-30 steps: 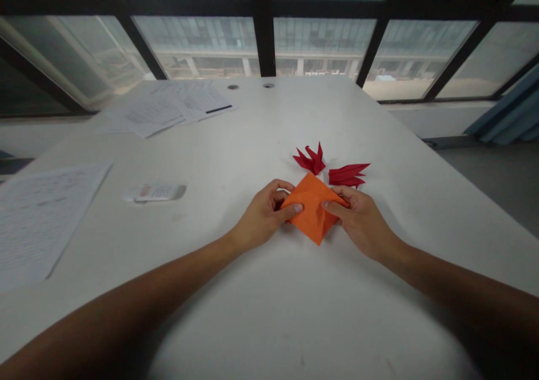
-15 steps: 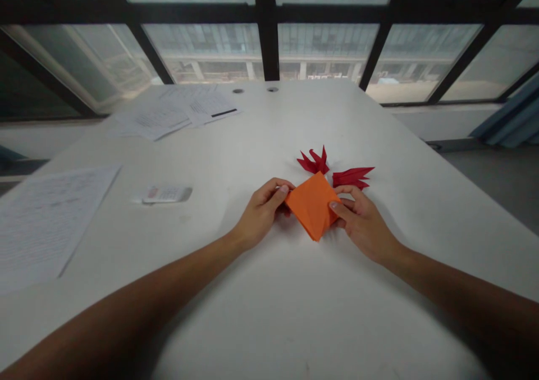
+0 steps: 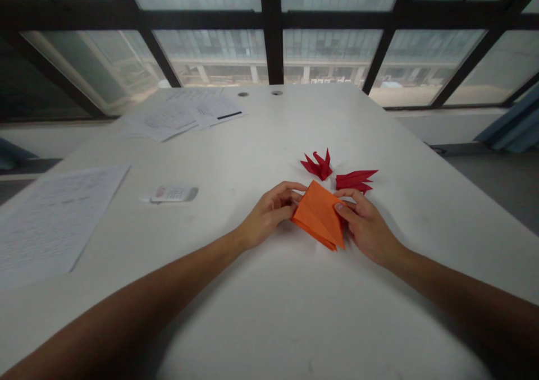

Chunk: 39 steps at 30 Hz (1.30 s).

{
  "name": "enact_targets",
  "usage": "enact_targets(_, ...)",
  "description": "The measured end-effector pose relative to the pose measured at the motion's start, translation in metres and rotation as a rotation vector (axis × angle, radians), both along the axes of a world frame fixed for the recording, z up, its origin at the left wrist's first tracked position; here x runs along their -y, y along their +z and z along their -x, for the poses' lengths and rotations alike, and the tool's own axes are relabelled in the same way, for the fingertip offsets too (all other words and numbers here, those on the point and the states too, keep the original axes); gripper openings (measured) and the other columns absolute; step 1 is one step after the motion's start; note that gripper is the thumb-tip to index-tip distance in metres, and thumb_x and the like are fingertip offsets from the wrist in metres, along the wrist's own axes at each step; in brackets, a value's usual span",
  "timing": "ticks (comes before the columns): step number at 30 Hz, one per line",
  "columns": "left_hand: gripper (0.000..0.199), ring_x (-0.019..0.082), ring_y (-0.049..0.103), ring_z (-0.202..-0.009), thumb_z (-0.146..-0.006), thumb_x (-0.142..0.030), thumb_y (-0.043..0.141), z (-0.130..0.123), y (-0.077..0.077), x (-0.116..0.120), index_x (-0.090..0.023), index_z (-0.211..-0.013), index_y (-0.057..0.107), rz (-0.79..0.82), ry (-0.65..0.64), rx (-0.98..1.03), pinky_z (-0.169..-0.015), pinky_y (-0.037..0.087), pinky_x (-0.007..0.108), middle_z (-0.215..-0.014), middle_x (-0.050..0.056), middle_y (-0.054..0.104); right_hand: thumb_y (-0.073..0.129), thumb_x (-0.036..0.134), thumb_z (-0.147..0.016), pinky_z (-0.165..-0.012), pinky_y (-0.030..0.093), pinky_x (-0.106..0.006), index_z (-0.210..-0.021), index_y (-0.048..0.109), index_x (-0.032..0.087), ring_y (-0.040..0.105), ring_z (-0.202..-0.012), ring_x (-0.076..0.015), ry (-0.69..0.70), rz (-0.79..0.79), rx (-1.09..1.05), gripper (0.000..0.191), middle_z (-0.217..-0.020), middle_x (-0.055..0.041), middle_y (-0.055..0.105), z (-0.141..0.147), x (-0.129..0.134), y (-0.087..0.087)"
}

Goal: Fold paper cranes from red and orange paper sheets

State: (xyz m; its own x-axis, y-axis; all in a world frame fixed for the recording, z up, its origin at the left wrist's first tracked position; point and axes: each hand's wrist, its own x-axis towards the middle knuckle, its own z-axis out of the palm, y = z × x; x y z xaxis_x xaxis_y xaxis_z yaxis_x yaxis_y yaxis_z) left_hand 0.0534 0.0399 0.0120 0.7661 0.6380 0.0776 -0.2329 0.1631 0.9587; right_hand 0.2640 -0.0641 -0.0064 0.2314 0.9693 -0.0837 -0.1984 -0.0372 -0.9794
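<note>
A folded sheet of orange origami paper (image 3: 320, 214), in layered square form with loose layers at its near edge, is held tilted over the white table between both hands. My left hand (image 3: 269, 210) has thumb and fingers at its left edge; the fingertips are partly hidden. My right hand (image 3: 364, 221) pinches the right side, thumb on top and fingers behind. Just beyond the paper lie a red folded paper piece with pointed tips (image 3: 319, 164) and a second red folded piece (image 3: 356, 180) to its right.
An eraser in a white sleeve (image 3: 174, 193) lies left of my hands. One printed sheet (image 3: 63, 223) is at the left edge, and several more papers (image 3: 181, 115) lie at the far left. Dark-framed windows (image 3: 275, 32) stand behind the white table (image 3: 295, 318).
The orange paper has turned, its near corner swinging to the right. My left thumb has slid lower along its left edge. The whole view has shifted slightly.
</note>
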Motion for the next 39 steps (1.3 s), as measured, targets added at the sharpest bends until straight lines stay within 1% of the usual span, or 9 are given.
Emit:
enact_targets(7,0.044,0.015,0.064,-0.083,-0.085,-0.033,0.078,-0.002,0.000,0.004,-0.020,-0.122,0.058,-0.130,0.017,-0.163,-0.075,0.048,0.027,-0.100,0.005,0.070,0.060,0.040,-0.100,-0.072,0.049,-0.030,-0.111,0.057,0.027,0.066,-0.080,-0.0176,0.194,-0.058,0.308,0.018,-0.089,0.0007,0.072,0.005,0.010,0.002)
enact_targets(10,0.039,0.013,0.060,-0.073,-0.086,-0.036,0.076,-0.003,0.001,0.006,-0.017,-0.117,0.062,-0.173,-0.001,-0.248,-0.070,0.047,0.025,-0.086,0.001,0.066,0.058,0.041,-0.101,-0.086,0.052,-0.034,-0.113,0.059,0.027,0.067,-0.097,-0.0204,0.199,-0.135,0.484,0.018,-0.107,-0.0035,0.070,0.009,0.017,0.005)
enact_targets(15,0.042,0.011,0.056,-0.067,-0.088,-0.031,0.070,-0.005,0.002,0.011,-0.021,-0.126,0.053,-0.275,0.095,-0.336,-0.062,0.041,0.022,-0.079,-0.003,0.063,0.061,0.051,-0.097,-0.097,0.053,-0.046,-0.137,0.047,0.029,0.057,-0.125,-0.0292,0.105,-0.353,0.731,0.048,-0.144,-0.0133,0.051,0.011,0.028,0.009)
enact_targets(19,0.038,0.010,0.052,-0.061,-0.092,-0.024,0.059,-0.007,0.001,0.017,-0.024,-0.130,0.050,-0.380,0.139,-0.422,-0.057,0.035,0.022,-0.075,-0.005,0.061,0.078,0.062,-0.078,-0.113,0.040,-0.061,-0.145,0.042,0.025,0.047,-0.137,-0.0392,0.099,-0.540,1.086,0.085,-0.149,-0.0186,0.046,0.017,0.036,0.010)
enact_targets(21,0.037,0.010,0.049,-0.060,-0.093,-0.023,0.058,-0.008,0.001,0.020,-0.024,-0.129,0.050,-0.424,0.146,-0.443,-0.056,0.034,0.022,-0.072,-0.006,0.059,0.082,0.051,-0.078,-0.110,0.042,-0.063,-0.147,0.039,0.025,0.051,-0.132,-0.0403,0.040,-0.521,1.149,0.085,-0.144,-0.0185,0.052,0.021,0.038,0.009)
enact_targets(24,0.042,0.010,0.048,-0.060,-0.093,-0.029,0.064,-0.008,0.000,0.020,-0.024,-0.131,0.047,-0.429,0.095,-0.403,-0.057,0.035,0.023,-0.072,-0.007,0.054,0.074,0.034,-0.085,-0.100,0.050,-0.055,-0.134,0.050,0.028,0.061,-0.116,-0.0347,-0.003,-0.335,1.020,0.055,-0.128,-0.0131,0.064,0.024,0.038,0.007)
enact_targets(28,0.053,0.011,0.050,-0.067,-0.090,-0.039,0.072,-0.006,-0.002,0.018,-0.023,-0.133,0.047,-0.348,0.097,-0.296,-0.061,0.039,0.024,-0.078,-0.005,0.052,0.066,0.030,-0.092,-0.079,0.055,-0.038,-0.114,0.057,0.028,0.065,-0.087,-0.0231,-0.072,-0.104,0.664,0.024,-0.103,-0.0045,0.068,0.019,0.032,0.007)
enact_targets(33,0.059,0.014,0.058,-0.079,-0.088,-0.038,0.076,-0.004,-0.001,0.014,-0.023,-0.137,0.049,-0.207,0.026,-0.201,-0.067,0.045,0.025,-0.095,0.002,0.061,0.070,0.034,-0.091,-0.068,0.052,-0.030,-0.109,0.054,0.027,0.061,-0.077,-0.0177,-0.062,-0.082,0.360,0.025,-0.090,0.0008,0.062,0.014,0.026,0.008)
enact_targets(39,0.052,0.019,0.064,-0.098,-0.086,-0.036,0.078,-0.002,0.004,0.011,-0.020,-0.132,0.059,-0.179,0.006,-0.193,-0.087,0.051,0.032,-0.117,0.009,0.066,0.076,0.036,-0.089,-0.065,0.050,-0.027,-0.103,0.057,0.027,0.058,-0.074,-0.0154,0.016,-0.112,0.282,0.025,-0.088,0.0021,0.060,0.014,0.027,0.008)
